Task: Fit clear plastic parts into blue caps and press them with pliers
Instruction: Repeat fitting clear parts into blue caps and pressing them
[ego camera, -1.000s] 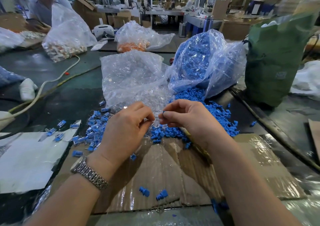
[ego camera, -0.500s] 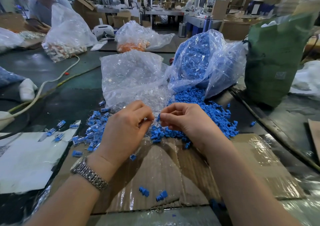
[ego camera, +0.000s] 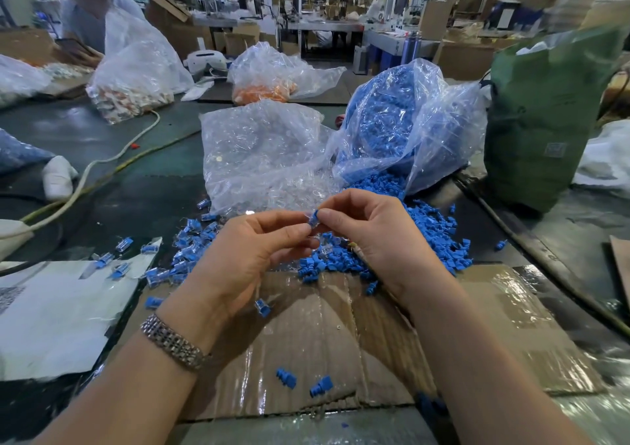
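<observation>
- Blue cap [ego camera: 314, 215] with clear plastic part [ego camera: 312, 222], head view centre, above the table [ego camera: 143, 189]: light, stiff, small, probably slippery; best pinched by the sides.
- Left hand [ego camera: 249, 257], 9 o'clock of the cap: fingers curled, fingertips pinching the clear part.
- Right hand [ego camera: 371, 233], 3 o'clock: thumb and forefinger pinch the cap.
- Pliers not identifiable.

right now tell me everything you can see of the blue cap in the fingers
The blue cap is a small, blocky piece of matte blue plastic with a clear part seated against it. It is held above the cardboard, pinched between the left hand and the right hand, in front of the clear bag. Finer detail is too small to tell.
</observation>
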Tool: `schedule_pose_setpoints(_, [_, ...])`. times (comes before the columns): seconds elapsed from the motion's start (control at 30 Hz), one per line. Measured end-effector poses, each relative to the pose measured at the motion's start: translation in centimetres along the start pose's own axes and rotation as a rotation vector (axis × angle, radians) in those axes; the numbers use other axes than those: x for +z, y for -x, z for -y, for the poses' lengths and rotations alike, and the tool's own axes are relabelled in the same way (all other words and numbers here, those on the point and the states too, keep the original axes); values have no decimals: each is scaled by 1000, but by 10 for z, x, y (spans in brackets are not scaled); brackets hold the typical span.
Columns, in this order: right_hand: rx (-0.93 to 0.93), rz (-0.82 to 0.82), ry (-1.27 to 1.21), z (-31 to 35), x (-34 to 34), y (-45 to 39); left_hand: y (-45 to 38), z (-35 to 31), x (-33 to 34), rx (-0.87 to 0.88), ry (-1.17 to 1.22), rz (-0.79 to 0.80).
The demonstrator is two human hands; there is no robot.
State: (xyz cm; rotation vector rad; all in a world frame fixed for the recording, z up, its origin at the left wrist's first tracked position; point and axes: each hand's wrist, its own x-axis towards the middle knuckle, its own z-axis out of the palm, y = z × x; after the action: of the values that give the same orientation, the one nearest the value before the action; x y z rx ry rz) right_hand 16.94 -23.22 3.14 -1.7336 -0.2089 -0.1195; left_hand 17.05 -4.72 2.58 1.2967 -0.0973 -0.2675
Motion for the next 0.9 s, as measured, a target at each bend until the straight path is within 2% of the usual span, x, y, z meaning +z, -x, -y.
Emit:
schedule_pose_setpoints(0.27, [-139, 88, 98, 5, 0, 3, 0, -1, -2, 7, 34, 32])
schedule_pose_setpoints(0.9, [-177, 94, 141, 14, 5, 6, 1, -2, -1, 79, 42, 7])
